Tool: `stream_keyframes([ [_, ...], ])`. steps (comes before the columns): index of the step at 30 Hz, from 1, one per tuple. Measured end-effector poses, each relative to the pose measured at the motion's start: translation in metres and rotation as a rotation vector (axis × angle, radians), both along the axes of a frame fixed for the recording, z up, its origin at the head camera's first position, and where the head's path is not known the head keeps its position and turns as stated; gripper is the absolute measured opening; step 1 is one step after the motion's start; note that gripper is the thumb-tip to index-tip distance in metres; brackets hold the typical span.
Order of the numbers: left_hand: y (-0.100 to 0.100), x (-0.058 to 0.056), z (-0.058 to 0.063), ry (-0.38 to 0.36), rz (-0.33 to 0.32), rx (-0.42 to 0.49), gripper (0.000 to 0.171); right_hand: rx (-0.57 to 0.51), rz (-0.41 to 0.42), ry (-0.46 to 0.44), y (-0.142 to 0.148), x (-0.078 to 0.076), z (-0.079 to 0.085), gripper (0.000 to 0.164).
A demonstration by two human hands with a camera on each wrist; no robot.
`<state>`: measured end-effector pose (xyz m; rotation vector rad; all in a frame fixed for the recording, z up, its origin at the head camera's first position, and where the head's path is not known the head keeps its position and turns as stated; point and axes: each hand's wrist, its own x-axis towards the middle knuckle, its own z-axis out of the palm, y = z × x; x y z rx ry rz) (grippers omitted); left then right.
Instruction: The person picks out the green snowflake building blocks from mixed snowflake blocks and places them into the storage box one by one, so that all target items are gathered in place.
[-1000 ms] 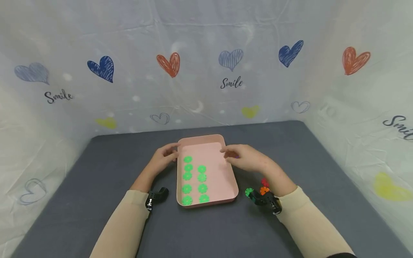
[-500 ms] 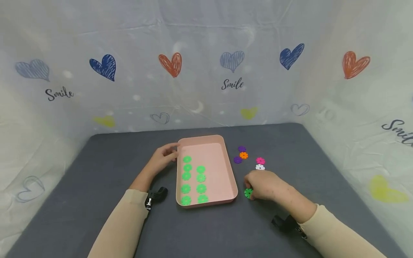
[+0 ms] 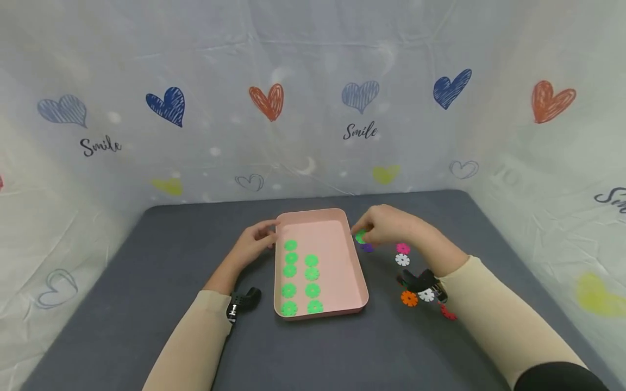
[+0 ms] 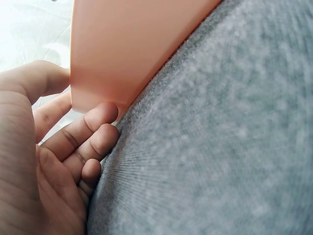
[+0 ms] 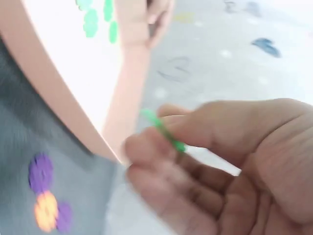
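My right hand (image 3: 388, 224) pinches a green flower-shaped disc (image 3: 360, 237) between thumb and fingertips, just outside the right rim of a pink tray (image 3: 339, 266). The right wrist view shows that disc edge-on, raised above the table. Several green flower-shaped discs (image 3: 290, 258) lie in the tray, in two columns along its left and middle. My left hand (image 3: 251, 244) touches the tray's left wall from outside. Its fingers (image 4: 80, 134) are loosely bent against the wall and the cloth, not wrapped round the tray.
A purple disc (image 5: 40, 174) and an orange disc (image 5: 46, 211) lie beside the tray's right wall. Farther right lie a pink disc (image 3: 403, 248) and a white disc (image 3: 402, 260). Nearer me are an orange disc (image 3: 409, 298) and a red disc (image 3: 447, 312), partly below my right forearm.
My right hand went from over the tray's right rim to the loose discs, took a green one, and moved back up beside the rim. The left hand stayed at the tray.
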<state>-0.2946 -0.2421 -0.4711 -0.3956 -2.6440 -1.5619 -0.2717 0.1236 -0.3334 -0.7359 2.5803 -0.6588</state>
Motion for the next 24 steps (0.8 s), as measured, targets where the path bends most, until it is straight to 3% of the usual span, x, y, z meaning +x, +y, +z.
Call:
stream_keyframes([
  [6, 0.0, 0.0, 0.005, 0.018, -0.015, 0.008, 0.045, -0.105, -0.066, -0.021, -0.052, -0.027, -0.02, 0.033],
  [9, 0.0, 0.002, 0.007, 0.018, -0.033, 0.019, 0.047, -0.033, -0.029, 0.018, -0.077, -0.032, -0.034, 0.038],
  [12, 0.0, 0.006, 0.007, 0.017, -0.039, 0.02, 0.047, 0.126, 0.024, 0.151, -0.099, -0.038, -0.053, 0.043],
  [14, -0.001, 0.006, 0.006, 0.02, -0.028, 0.023, 0.047, 0.163, 0.034, 0.219, -0.11, -0.04, -0.061, 0.045],
  [20, -0.003, -0.002, 0.003, 0.044, -0.018, 0.033, 0.045, 0.014, 0.008, 0.188, -0.119, -0.039, -0.07, 0.035],
  [24, -0.006, -0.001, -0.002, 0.038, -0.027, 0.022, 0.045, -0.042, -0.004, 0.152, -0.112, -0.031, -0.07, 0.035],
])
